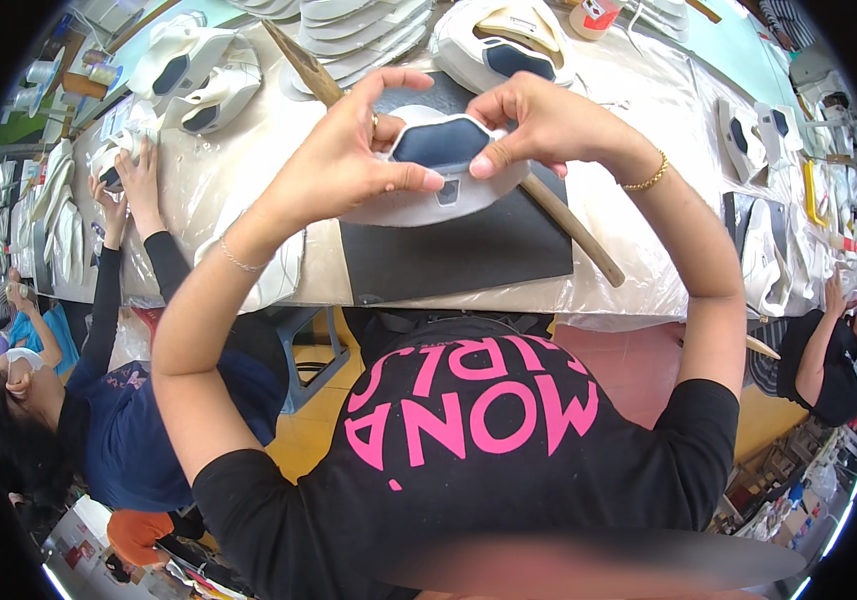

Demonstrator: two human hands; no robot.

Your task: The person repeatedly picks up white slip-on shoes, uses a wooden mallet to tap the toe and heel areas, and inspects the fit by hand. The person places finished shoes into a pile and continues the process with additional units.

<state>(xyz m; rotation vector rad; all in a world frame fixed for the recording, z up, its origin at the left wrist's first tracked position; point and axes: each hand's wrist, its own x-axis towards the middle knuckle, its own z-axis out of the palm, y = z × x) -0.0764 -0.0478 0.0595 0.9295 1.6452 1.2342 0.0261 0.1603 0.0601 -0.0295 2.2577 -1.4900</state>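
Above the table I hold a white shoe upper (398, 208) with its dark navy heel panel turned toward me. My left hand (363, 150) grips its left side, thumb laid along the panel's lower edge and index finger raised. From the other side my right hand (543, 125) pinches it, thumb on the panel and fingers behind. A black mat (448, 265) lies beneath. Lengths of wood show on both sides of the upper: a broad piece (300, 62) at upper left and a round stick (578, 235) at lower right. Whether they join is hidden.
Behind my hands stand a pile of white shoe pieces (348, 40), another white upper (498, 45) and a tub with a red label (593, 18). More uppers (213, 95) lie left, beside a co-worker's hands (133, 180); others (743, 145) lie right.
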